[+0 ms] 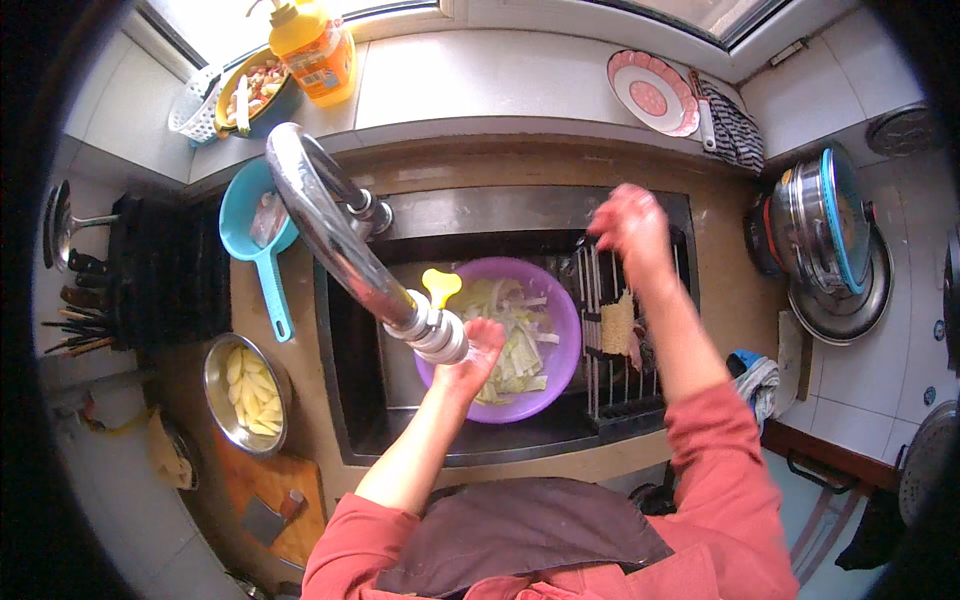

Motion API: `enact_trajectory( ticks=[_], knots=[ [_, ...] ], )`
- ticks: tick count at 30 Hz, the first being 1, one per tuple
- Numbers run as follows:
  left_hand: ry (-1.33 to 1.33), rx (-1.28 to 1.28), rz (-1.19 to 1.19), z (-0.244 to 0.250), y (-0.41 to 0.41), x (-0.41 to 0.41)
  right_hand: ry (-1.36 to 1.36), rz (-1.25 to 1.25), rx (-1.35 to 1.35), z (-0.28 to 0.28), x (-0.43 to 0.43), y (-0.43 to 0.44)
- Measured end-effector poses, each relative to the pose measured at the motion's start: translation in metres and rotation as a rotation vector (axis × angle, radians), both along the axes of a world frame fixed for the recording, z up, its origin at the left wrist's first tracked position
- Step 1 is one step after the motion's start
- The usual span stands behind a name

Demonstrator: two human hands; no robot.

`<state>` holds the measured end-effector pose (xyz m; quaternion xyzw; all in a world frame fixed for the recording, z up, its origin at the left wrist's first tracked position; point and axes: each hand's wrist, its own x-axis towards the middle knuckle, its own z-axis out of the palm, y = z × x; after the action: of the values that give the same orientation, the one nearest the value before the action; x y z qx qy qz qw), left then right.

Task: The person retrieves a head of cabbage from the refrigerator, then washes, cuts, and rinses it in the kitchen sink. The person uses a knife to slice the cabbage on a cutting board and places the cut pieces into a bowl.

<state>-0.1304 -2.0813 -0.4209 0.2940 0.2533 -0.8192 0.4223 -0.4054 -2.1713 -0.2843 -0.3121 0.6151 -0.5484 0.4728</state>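
My left hand point(478, 356) is under the outlet of the curved metal faucet point(337, 247), palm turned up, with nothing seen in it; the faucet hides part of it. Below is a purple plastic basin point(568, 330) in the dark sink point(360, 420), holding cut pale green cabbage leaves point(517, 352). A yellow knob point(441, 287) sits on the faucet's end. Blurred, my right hand point(634, 221) is above the far end of the metal drying rack point(592, 375), its fingers loosely apart and nothing visible in them. A tan scrubbing sponge point(617, 324) rests on the rack.
Left of the sink are a blue ladle point(275, 292), a steel bowl point(211, 375) of peeled pale pieces, and a cleaver point(262, 521) on a wooden cutting board point(247, 472). A yellow soap bottle point(319, 64) and pink-rimmed plate point(671, 112) occupy the sill. Steel pots point(814, 225) stand right.
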Motion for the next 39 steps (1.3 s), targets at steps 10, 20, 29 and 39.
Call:
enact_trajectory(
  ticks=[10,20,29,39],
  knots=[
    [-0.163,-0.074,-0.215,0.028,0.009,0.013,0.073,-0.410,0.108,-0.027,-0.113,-0.128],
    [-0.887,-0.685,-0.637,0.079,-0.003,0.004,-0.212,-0.078,-0.110,-0.021,-0.018,-0.105],
    [-1.010,-0.494,0.036,0.100,-0.044,0.071,-0.781,0.343,0.504,-0.113,0.176,0.091],
    [-1.503,-1.064,-0.162,0.078,-0.057,0.060,-0.233,0.354,0.472,-0.147,0.173,0.130]
  ],
)
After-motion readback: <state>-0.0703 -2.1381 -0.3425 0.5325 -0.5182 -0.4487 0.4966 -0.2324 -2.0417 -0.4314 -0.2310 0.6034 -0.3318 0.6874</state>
